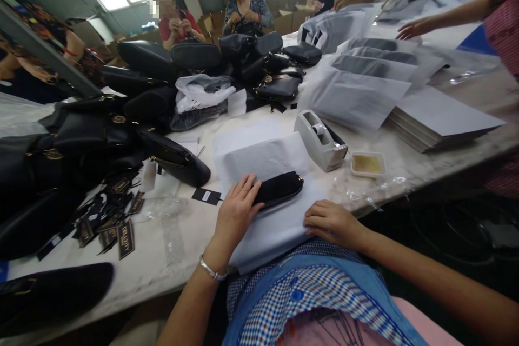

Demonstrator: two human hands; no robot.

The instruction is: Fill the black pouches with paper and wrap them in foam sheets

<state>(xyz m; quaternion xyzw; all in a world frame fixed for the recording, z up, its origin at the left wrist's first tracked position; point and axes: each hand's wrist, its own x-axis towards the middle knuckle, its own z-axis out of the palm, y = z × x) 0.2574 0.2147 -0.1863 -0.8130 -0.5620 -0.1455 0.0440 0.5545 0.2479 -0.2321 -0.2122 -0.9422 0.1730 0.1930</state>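
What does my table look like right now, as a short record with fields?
Left hand: resting on black pouch
Right hand: at white paper's edge
Under pouch: white paper
Right of paper: tape dispenser, small dish
Left side: black bags, loose tags
Far right: wrapped items, stacked boards
Across: seated people

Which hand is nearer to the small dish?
Right: in view, the right hand touches the paper, below and left of the dish; the left hand is farther left, on the pouch.
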